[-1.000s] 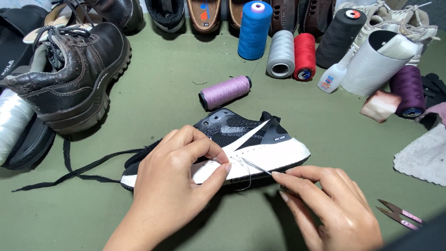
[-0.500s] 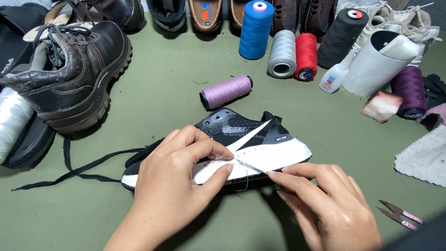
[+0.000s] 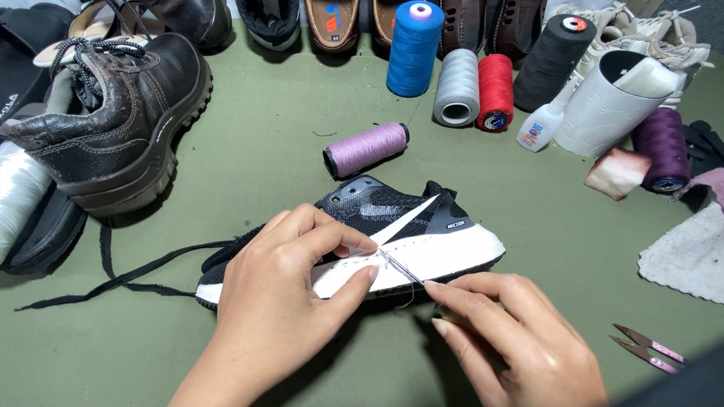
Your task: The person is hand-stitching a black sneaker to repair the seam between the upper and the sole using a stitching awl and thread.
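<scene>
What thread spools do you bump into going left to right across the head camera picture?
Lilac thread spool lying on its side → tall blue thread spool → grey thread spool → red thread spool → black thread cone → dark purple thread spool.

Lilac thread spool (image 3: 366, 148), brown boot (image 3: 113, 120), snips (image 3: 647, 350), white cloth (image 3: 686, 256).
</scene>
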